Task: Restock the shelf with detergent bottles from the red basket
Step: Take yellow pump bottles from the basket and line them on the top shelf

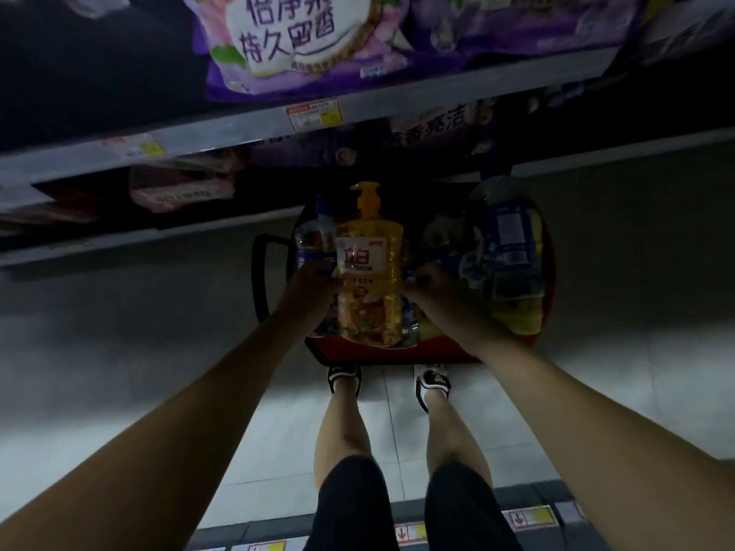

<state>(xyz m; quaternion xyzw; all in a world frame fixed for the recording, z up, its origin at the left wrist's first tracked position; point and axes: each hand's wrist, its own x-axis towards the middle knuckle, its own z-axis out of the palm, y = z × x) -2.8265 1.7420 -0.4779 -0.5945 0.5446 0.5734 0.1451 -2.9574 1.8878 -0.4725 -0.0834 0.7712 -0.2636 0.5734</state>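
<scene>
A yellow pump-top detergent bottle [370, 268] with a red and white label stands upright above the red basket [397, 353] on the floor. My left hand [314, 278] presses on its left side and my right hand [431, 282] on its right side. A clear bottle with a blue cap [316, 232] sits just left of it in the basket. A large clear jug with a blue label [507, 248] fills the basket's right side. The shelf edge [238, 131] with price tags runs across above.
Purple detergent bags [302, 41] lie on the upper shelf. Pink packs [179, 188] sit on a lower shelf at left. The basket's black handle [260, 280] sticks out leftward. My feet [389, 381] stand right behind the basket on a pale tiled floor.
</scene>
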